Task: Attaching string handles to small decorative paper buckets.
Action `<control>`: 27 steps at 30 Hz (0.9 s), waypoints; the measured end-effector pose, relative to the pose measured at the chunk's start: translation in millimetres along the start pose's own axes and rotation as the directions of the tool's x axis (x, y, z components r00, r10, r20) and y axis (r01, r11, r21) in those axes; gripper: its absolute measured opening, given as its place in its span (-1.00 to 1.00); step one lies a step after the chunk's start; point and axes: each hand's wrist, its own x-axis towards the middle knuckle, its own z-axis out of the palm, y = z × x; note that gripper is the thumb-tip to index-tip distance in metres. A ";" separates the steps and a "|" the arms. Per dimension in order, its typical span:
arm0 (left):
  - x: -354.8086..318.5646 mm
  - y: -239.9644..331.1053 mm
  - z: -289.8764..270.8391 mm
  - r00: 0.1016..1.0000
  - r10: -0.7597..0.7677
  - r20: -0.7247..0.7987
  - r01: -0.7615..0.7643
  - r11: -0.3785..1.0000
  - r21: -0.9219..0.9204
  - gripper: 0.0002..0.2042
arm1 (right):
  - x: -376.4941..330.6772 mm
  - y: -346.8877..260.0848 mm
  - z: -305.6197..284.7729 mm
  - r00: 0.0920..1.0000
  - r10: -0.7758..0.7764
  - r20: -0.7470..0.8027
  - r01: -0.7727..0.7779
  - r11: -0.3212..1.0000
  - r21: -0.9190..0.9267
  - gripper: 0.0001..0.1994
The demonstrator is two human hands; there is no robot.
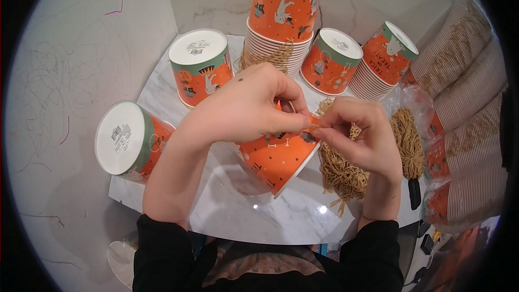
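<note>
An orange paper bucket (278, 157) with a printed pattern is tilted on its side, its white rim turned toward the right. My left hand (259, 103) reaches over it, thumb and forefinger pinched at the upper part of the rim. My right hand (365, 130) meets it there from the right, also pinching. A bit of tan cord (315, 126) shows between the fingertips of both hands; most of it is hidden. Below my right hand lies a loose heap of tan cords (346, 176) on the marble-patterned table (232, 211).
Upside-down buckets stand at the back: a tall stack (284, 13), single ones (200, 65) and a shorter stack (381, 59). Another bucket (127, 138) leans at the left. A tied cord bundle (408, 143) and plastic-wrapped bucket stacks (459, 103) are at the right. A scribbled wall (81, 75) borders the left.
</note>
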 end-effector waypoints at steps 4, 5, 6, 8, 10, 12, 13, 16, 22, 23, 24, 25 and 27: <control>-2.1 -1.3 -9.1 0.999 0.025 -0.045 -0.024 1.000 0.018 -0.85 | -0.2 4.7 -4.4 1.000 0.012 -0.016 -0.011 1.000 0.014 -0.88; -4.1 -0.4 -10.7 0.999 0.006 -0.052 -0.006 1.000 -0.003 -0.84 | 0.1 5.8 -5.3 1.000 0.017 -0.012 -0.017 1.000 0.008 -0.88; -5.4 -0.2 -11.6 0.998 -0.015 -0.059 0.013 1.000 -0.025 -0.83 | 0.3 6.5 -5.6 1.000 0.024 -0.008 -0.024 1.000 0.003 -0.88; -5.0 -0.7 -12.3 0.998 0.013 -0.055 -0.013 1.000 -0.002 -0.83 | 0.6 6.7 -6.2 0.999 0.051 0.004 -0.051 0.999 0.003 -0.87; -6.3 1.3 -14.0 0.998 0.039 -0.051 -0.038 0.999 0.021 -0.82 | 0.7 6.1 -7.4 0.997 0.077 0.017 -0.077 0.997 0.004 -0.87; -8.9 6.0 -16.9 0.999 -0.021 -0.046 0.028 0.988 0.155 -0.83 | 0.5 6.2 -10.5 0.988 0.150 0.039 -0.152 0.987 0.052 -0.87; -9.4 4.3 -17.4 0.999 -0.020 -0.046 0.027 0.987 0.156 -0.83 | 0.2 7.0 -12.0 0.988 0.150 0.039 -0.151 0.987 0.052 -0.87; -10.5 -1.6 -16.4 0.997 0.031 -0.074 -0.024 0.995 0.092 -0.84 | 1.3 7.2 -13.3 0.992 0.121 0.032 -0.122 0.992 0.020 -0.90; -8.3 14.3 -1.0 0.989 0.094 -0.117 -0.097 0.995 -0.019 -0.87 | 4.5 4.6 -4.5 0.993 -0.028 -0.114 0.034 0.998 0.055 -0.89; -7.0 15.8 2.1 0.985 0.115 -0.131 -0.121 0.992 -0.045 -0.87 | 3.1 5.8 -3.8 0.993 -0.037 -0.115 0.044 0.997 0.061 -0.89; -8.5 18.5 2.5 0.980 0.134 -0.150 -0.144 0.988 -0.060 -0.87 | 3.8 4.9 -1.6 0.992 -0.056 -0.116 0.064 0.995 0.071 -0.90; -9.1 19.4 3.5 0.979 0.137 -0.149 -0.145 0.988 -0.049 -0.87 | 4.3 3.6 0.0 0.990 -0.065 -0.123 0.074 0.995 0.073 -0.91; -7.5 16.4 6.7 0.966 0.170 -0.195 -0.182 0.982 -0.043 -0.89 | 4.5 3.2 1.1 0.989 -0.060 -0.133 0.073 0.993 0.093 -0.92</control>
